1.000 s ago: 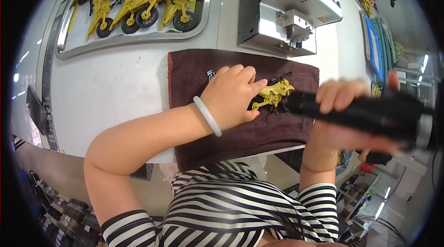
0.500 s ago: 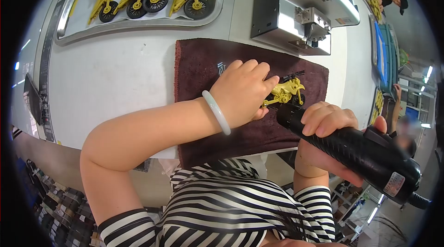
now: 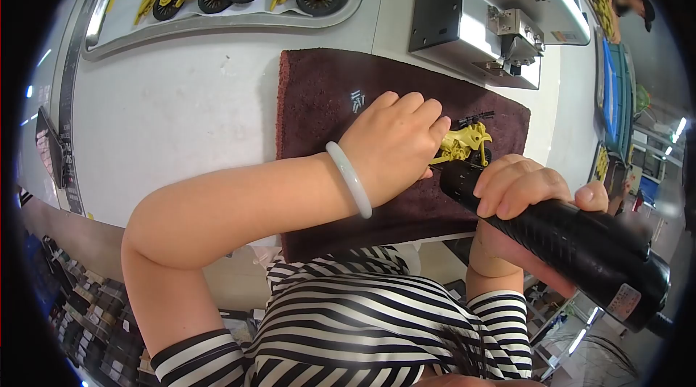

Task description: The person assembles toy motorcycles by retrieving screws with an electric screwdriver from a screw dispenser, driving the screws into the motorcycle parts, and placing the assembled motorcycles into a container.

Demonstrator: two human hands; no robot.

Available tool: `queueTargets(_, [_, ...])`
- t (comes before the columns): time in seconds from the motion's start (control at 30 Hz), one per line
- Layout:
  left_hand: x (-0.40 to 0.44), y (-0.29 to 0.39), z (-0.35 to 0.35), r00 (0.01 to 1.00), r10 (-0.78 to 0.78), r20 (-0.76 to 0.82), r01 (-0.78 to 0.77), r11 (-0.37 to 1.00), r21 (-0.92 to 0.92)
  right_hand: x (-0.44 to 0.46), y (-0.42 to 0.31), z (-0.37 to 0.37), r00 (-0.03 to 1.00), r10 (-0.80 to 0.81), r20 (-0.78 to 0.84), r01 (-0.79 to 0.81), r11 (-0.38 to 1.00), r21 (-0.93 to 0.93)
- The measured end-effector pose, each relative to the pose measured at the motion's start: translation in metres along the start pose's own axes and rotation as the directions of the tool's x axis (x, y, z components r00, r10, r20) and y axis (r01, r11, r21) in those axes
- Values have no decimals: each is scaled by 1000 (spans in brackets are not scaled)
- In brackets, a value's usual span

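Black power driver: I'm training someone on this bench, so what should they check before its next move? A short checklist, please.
1. Driver gripped: ok; the right hand wraps around the black power driver.
2. Model steadied: ok; the left hand holds the yellow motorbike.
3. Cloth underneath: ok; the motorbike is within the edges of the dark cloth.
4. Bit seated: cannot tell; its contact point is hidden.
5. Fingers clear: probably not ok; left fingertips look very close to the driver's nose.
6. Small metal pieces clear of the driver: ok; they lie beyond the left hand.
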State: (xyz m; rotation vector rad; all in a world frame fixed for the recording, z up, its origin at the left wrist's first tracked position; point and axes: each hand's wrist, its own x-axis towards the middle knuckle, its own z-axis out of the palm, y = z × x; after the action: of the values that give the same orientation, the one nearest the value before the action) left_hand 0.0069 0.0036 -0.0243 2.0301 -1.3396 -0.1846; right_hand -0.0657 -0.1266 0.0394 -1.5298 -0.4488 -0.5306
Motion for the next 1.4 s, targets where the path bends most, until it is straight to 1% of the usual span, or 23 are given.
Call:
queueTargets(0.1, [1, 1, -1, 1000, 15, -4, -15, 1000, 14, 4, 0, -2, 995, 0, 104, -3, 1000, 28])
queueTargets(0.17, [2, 0, -3, 1000, 9, 12, -9, 1000, -16, 2, -2, -1, 997, -10, 72, 7, 999, 41])
queueTargets(0.27, [2, 0, -6, 1000, 19, 2, -19, 998, -62, 1, -3, -7, 976, -39, 215, 23, 997, 75])
queueTargets(0.3, [2, 1, -5, 999, 34, 8, -34, 998, -47, 1, -7, -9, 978, -56, 203, 42, 996, 73])
queueTargets(0.37, [4, 0, -3, 997, -17, -77, 11, 996, -84, 1, -15, -12, 965, -113, 239, 96, 992, 81])
queueTargets(0.47, [4, 1, -4, 998, -35, -47, 31, 995, -91, 6, -48, -34, 970, -239, 33, 240, 971, -3])
queueTargets(0.5, [4, 2, -5, 998, -45, -35, 41, 992, -119, 9, -51, -44, 954, -294, -48, 297, 954, 45])
queueTargets(0.53, [5, 4, -6, 999, -39, -28, 36, 994, -100, 7, -53, -54, 932, -276, -234, 289, 957, 23])
queueTargets(0.57, [6, 6, -6, 997, -25, -76, 19, 997, -69, 7, -54, -73, 924, -195, -329, 237, 967, 92])
queueTargets(0.6, [8, 9, -8, 993, -7, -122, 2, 999, -40, 8, -46, -94, 929, -145, -340, 197, 972, 124])
queueTargets(0.67, [14, 19, -14, 996, 18, -88, -19, 1000, -15, 4, -19, -136, 911, 57, -409, 41, 973, 226])
queueTargets(0.73, [19, 31, -14, 998, 49, -28, -48, 998, 41, 3, 6, -151, 763, 273, -586, -88, 942, 324])
queueTargets(0.8, [26, 40, -4, 998, 45, 42, -49, 994, 99, -3, 37, -167, 636, 418, -649, -123, 885, 450])
queueTargets(0.9, [34, 48, 5, 991, 26, 134, -54, 976, 209, -14, 62, -169, 484, 482, -731, -188, 873, 451])
queueTargets(1.0, [39, 48, -1, 986, 21, 164, -52, 981, 187, -13, 58, -176, 470, 401, -786, -192, 916, 353])
queueTargets(1.07, [33, 49, -19, 991, -84, 106, 76, 995, 72, -12, 51, -181, 477, 350, -806, -148, 936, 319])
queueTargets(1.1, [29, 47, -31, 964, -215, 157, 226, 972, -57, -11, 48, -184, 485, 299, -822, -113, 953, 280])
queueTargets(1.13, [21, 45, -41, 939, -300, 168, 343, 843, -414, -12, 44, -186, 500, 260, -826, -94, 965, 247])
queueTargets(1.17, [15, 45, -49, 903, -378, 206, 405, 583, -704, -12, 43, -190, 496, 238, -835, -65, 969, 238])
queueTargets(1.23, [0, 38, -57, 906, -422, 40, 221, 390, -894, -15, 42, -198, 489, 214, -846, -58, 975, 213])
queueTargets(1.3, [-23, 29, -60, 908, -417, -34, 79, 251, -965, -15, 38, -196, 481, 246, -842, -73, 968, 241])
queueTargets(1.37, [-33, 35, -57, 868, -476, -140, -54, 191, -980, -16, 35, -192, 513, 346, -785, -53, 926, 374])
queueTargets(1.4, [-36, 40, -58, 859, -494, -133, -68, 147, -987, -18, 35, -190, 531, 414, -740, -75, 892, 445])
